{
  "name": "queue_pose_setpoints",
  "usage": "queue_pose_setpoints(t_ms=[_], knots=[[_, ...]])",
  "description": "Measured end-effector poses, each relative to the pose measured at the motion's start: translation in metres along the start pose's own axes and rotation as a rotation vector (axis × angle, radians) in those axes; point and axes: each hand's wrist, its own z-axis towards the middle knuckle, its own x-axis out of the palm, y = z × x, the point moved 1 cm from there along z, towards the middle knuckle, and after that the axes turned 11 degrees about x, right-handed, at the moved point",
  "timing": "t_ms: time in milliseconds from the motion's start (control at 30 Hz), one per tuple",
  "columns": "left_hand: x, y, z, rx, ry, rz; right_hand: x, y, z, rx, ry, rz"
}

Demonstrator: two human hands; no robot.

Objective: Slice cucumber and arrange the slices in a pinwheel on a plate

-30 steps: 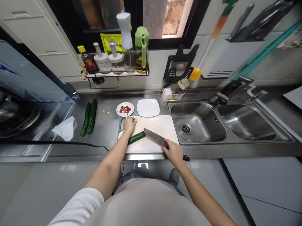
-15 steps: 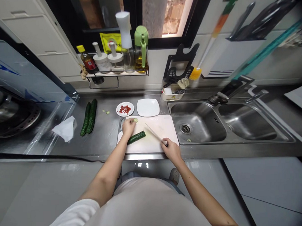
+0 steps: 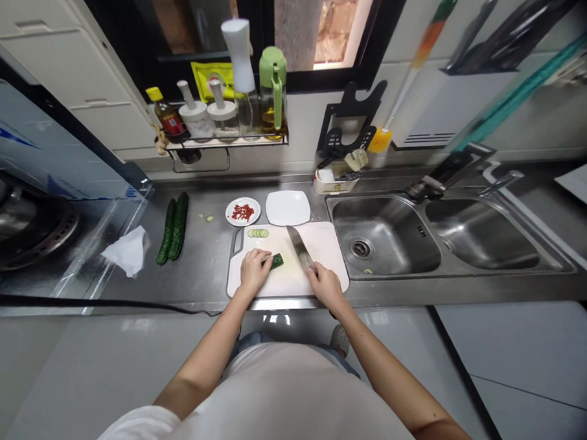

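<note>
My left hand point(image 3: 254, 269) is closed over a piece of dark green cucumber point(image 3: 276, 261), whose right end sticks out past the fingers. The cucumber lies on a white cutting board point(image 3: 318, 241). In my right hand point(image 3: 325, 285) is the handle of a kitchen knife point(image 3: 299, 247), its broad blade pointing away from me, just right of the cucumber and apart from it. Several thin cucumber slices point(image 3: 258, 233) lie in an overlapping row near the board's far left corner.
Behind the board stand a plate of chopped red pieces point(image 3: 243, 213) and a white square plate point(image 3: 288, 208). Two whole cucumbers point(image 3: 173, 226) and a crumpled white cloth or paper point(image 3: 127, 250) lie left. A double sink point(image 3: 386, 238) is at right; a condiment rack point(image 3: 226, 143) hangs above.
My left hand has come back from the slices at the far left of the board and taken hold of the cucumber. The knife has turned, its blade now pointing more directly away.
</note>
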Motion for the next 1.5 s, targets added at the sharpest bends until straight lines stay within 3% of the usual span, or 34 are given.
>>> queue_pose_setpoints(t_ms=[400, 767, 1267, 1500], knots=[[0.009, -0.008, -0.004, 0.081, 0.073, 0.022, -0.005, 0.026, -0.004, -0.037, 0.105, -0.081], [0.010, -0.011, -0.005, 0.116, 0.159, 0.111, -0.003, 0.032, -0.003, -0.058, 0.143, -0.109], [0.005, 0.008, 0.010, 0.175, 0.178, -0.021, 0.002, 0.031, 0.000, -0.063, 0.159, -0.107], [0.009, 0.007, 0.004, 0.195, 0.113, -0.058, -0.003, 0.035, -0.003, -0.071, 0.161, -0.134]])
